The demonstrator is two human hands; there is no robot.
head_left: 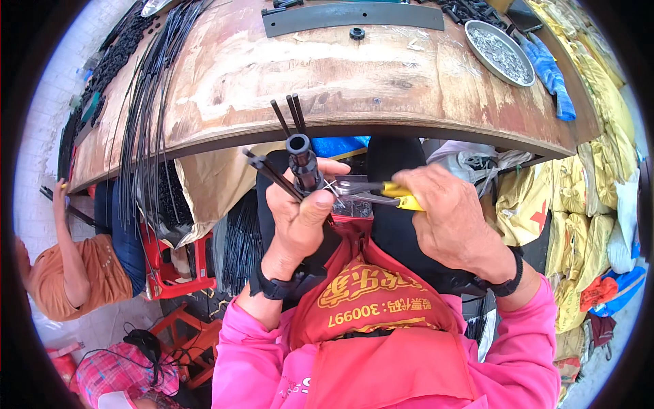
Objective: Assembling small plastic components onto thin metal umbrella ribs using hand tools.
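My left hand (296, 228) is closed around a black tubular hub (302, 158), held with its open end up. Several thin black rods (281, 117) stick out around the hub. A pair of pliers (410, 202) with yellow handles is gripped in my right hand (446, 215), which is slightly blurred. The jaws of the pliers reach my left thumb, beside the hub. Thin, shiny wire (334, 185) shows at the jaws there. Both hands are over my lap, in front of the bench edge.
A worn wooden bench (272, 88) curves ahead. It bears a grey metal strip (354, 19), a small black ring (356, 33), a dish (521, 82) of metal bits and long black rods (146, 88). A co-worker (88, 273) sits left, near a red stool (180, 290). Yellow sacks (572, 259) line the right.
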